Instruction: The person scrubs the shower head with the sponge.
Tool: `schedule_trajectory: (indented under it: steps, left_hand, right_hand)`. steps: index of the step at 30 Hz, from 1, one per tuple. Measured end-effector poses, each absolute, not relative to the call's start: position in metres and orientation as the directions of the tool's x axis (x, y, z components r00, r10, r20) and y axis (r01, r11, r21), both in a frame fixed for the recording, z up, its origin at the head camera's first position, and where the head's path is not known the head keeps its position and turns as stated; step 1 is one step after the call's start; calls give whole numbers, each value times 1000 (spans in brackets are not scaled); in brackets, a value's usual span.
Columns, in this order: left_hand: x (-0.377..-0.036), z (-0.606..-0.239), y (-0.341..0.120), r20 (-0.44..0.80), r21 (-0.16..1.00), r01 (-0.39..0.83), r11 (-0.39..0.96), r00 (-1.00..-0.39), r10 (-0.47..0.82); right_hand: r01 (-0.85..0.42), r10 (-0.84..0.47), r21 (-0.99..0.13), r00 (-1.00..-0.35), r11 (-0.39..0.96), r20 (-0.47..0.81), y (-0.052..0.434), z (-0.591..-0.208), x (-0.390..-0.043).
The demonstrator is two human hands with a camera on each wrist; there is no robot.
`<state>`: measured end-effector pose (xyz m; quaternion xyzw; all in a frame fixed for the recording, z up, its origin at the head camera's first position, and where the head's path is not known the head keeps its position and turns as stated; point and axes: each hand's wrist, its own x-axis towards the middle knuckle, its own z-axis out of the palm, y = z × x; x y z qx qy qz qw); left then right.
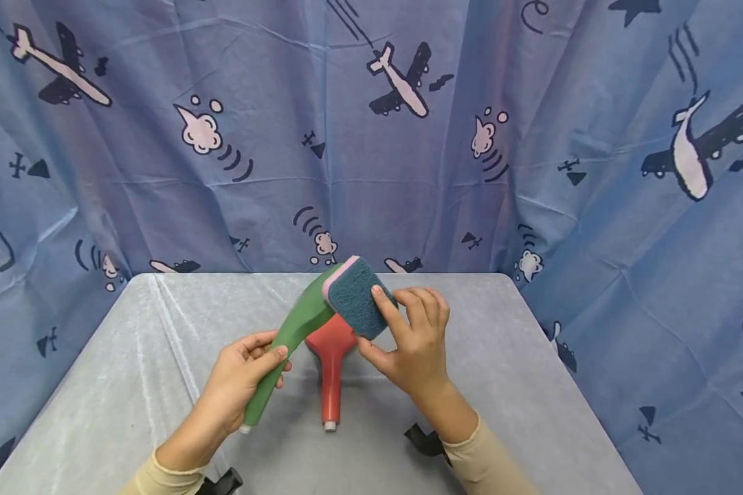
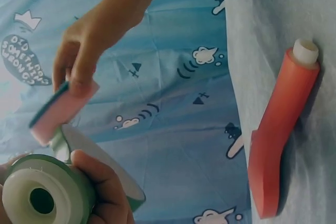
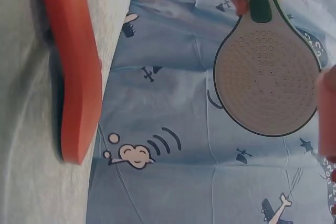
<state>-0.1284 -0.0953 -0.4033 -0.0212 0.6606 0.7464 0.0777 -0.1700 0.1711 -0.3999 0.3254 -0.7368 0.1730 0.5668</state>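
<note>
My left hand (image 1: 247, 368) grips the handle of a green shower head (image 1: 293, 330) and holds it tilted up above the grey table (image 1: 130, 357). My right hand (image 1: 411, 337) pinches a sponge (image 1: 359, 295), teal scouring side towards me and pink behind, against the green head's upper end. The right wrist view shows the green head's round grey nozzle face (image 3: 265, 80), with the pink sponge (image 3: 328, 108) at its right edge. A red shower head (image 1: 330, 364) lies flat on the table below both hands, handle pointing at me. No hand touches it.
A blue curtain printed with airplanes (image 1: 402, 82) hangs behind and to both sides of the table. The table's far edge runs just behind the sponge. Black wrist-camera mounts (image 1: 423, 440) show near my sleeves.
</note>
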Motion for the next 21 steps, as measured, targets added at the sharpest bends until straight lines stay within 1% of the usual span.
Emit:
schedule_trajectory:
  steps: [1,2,5,6,7,8,11,12,13,14,15,17,18,19,20,21]
  left_hand:
    - [-128,-403,-96,-137,983,-147,-112,-986,95]
    - [-128,-404,-96,-138,983,-150,-109,-985,106]
    - [-128,-405,-96,-140,982,-155,-105,-980,140]
    - [-128,-405,-96,-137,982,-153,-106,-979,148]
    - [-128,-405,-96,-133,983,-151,-109,-979,155]
    - [-128,-406,-96,-129,983,-147,-111,-979,159]
    - [-128,-406,-96,-117,983,-139,-121,-979,169]
    - [-129,-406,-97,-112,983,-135,-125,-978,175]
    - [-129,-406,-97,-106,983,-131,-130,-977,183]
    - [-129,-406,-97,-100,983,-127,-135,-976,194]
    - [-129,-406,-98,-92,982,-122,-141,-975,204]
    - [-130,-407,-99,-75,982,-110,-151,-971,225]
    - [-130,-408,-99,-64,982,-103,-156,-970,234]
    - [-130,-408,-100,-54,982,-95,-160,-969,242]
    - [-131,-408,-100,-44,983,-87,-165,-968,248]
    - [-131,-409,-100,-33,982,-78,-172,-967,252]
  right_hand:
    - [-698,-288,107,-147,708,946,172,-399,-170]
    - [-719,-313,131,-126,683,941,171,-399,-170]
    - [-750,-422,270,-13,603,907,171,-398,-170]
    - [-753,-438,293,8,589,899,172,-397,-170]
    - [-754,-435,292,9,588,900,173,-396,-171]
    - [-756,-416,264,-12,599,909,174,-395,-171]
    - [-777,-289,74,-142,625,947,181,-391,-174]
    - [-788,-251,19,-173,615,952,183,-390,-175]
    - [-800,-232,-11,-187,599,955,184,-390,-176]
    - [-816,-235,-11,-179,578,955,185,-389,-176]
    - [-833,-257,16,-153,553,954,186,-389,-175]
    - [-855,-323,113,-67,506,944,186,-388,-175]
    - [-858,-353,156,-31,489,935,187,-387,-175]
    - [-856,-369,183,-9,483,930,188,-386,-175]
    - [-855,-369,183,-11,485,929,189,-385,-175]
    - [-855,-357,156,-36,494,933,190,-384,-176]
